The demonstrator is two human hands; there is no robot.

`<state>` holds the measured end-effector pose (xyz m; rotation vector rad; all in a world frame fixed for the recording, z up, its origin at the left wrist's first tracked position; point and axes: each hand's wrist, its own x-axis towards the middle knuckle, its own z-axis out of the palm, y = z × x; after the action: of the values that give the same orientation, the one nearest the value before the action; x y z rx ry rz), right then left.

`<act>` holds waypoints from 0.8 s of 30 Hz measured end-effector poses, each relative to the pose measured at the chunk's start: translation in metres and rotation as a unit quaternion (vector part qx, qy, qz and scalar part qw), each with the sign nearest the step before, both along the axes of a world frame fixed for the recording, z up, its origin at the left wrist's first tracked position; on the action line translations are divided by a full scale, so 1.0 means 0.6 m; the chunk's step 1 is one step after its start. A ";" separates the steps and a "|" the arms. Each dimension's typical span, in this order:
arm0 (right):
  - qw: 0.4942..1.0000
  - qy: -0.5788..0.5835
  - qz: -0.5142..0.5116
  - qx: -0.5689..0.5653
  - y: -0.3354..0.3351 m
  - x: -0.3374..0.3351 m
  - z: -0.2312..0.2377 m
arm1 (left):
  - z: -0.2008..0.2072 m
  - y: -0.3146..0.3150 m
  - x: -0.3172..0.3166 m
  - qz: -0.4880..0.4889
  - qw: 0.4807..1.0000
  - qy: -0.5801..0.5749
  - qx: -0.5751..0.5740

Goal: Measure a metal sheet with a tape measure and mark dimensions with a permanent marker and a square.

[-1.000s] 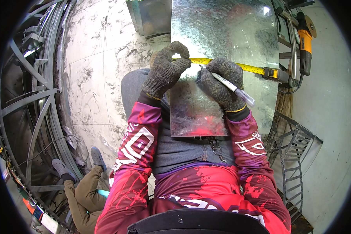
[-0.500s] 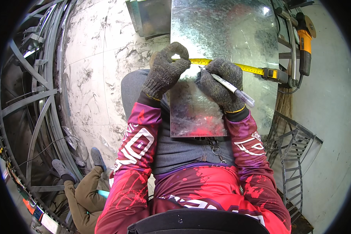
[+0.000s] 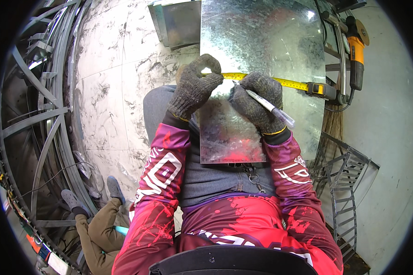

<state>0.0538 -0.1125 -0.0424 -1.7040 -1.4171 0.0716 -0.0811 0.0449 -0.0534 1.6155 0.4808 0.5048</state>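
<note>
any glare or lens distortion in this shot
Head view: glare whitens the metal sheet between the left hand and right hand, plus a small hot spot at its upper right; also head view: fisheye bowing toward the rim, black corners.

Ten o'clock: pale tiled floor [image 3: 103, 68], brightly lit, thin seams, dark scuffs throughout. Eight to ten, along floor's edge: long grey metal strips [image 3: 69, 142] heaped together, dim gaps between. Eight: crumpled clear plastic [image 3: 94, 176] beside strips. Three: straw-like bristles [image 3: 333, 122]; farther out, plain pale-grey surface [image 3: 390, 128], floor or wall unclear. Four: slatted metal stand [image 3: 344, 199].
</note>
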 end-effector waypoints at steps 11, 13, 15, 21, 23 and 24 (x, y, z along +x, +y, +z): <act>0.999 -0.047 0.013 -0.008 0.010 -0.001 0.028 | -0.002 0.001 0.000 -0.004 1.000 0.010 0.000; 1.000 -0.015 0.017 -0.008 0.009 0.000 0.027 | -0.002 0.001 0.000 -0.005 1.000 0.007 -0.005; 1.000 -0.021 0.017 -0.010 0.010 -0.001 0.028 | -0.003 0.001 -0.001 -0.005 1.000 0.004 -0.009; 0.998 0.065 -0.013 -0.005 0.003 -0.005 0.018 | -0.001 -0.002 0.004 0.002 0.999 0.019 -0.036; 0.992 0.082 -0.063 0.074 0.004 -0.009 0.021 | -0.002 0.002 0.002 0.004 1.000 0.016 -0.015; 0.985 -0.010 -0.087 0.147 0.003 -0.008 0.028 | -0.002 0.002 0.003 0.004 1.000 0.015 -0.013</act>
<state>0.0491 -0.1109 -0.0259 -1.5754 -1.2190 -0.2416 -0.0791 0.0462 -0.0549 1.5991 0.5137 0.4791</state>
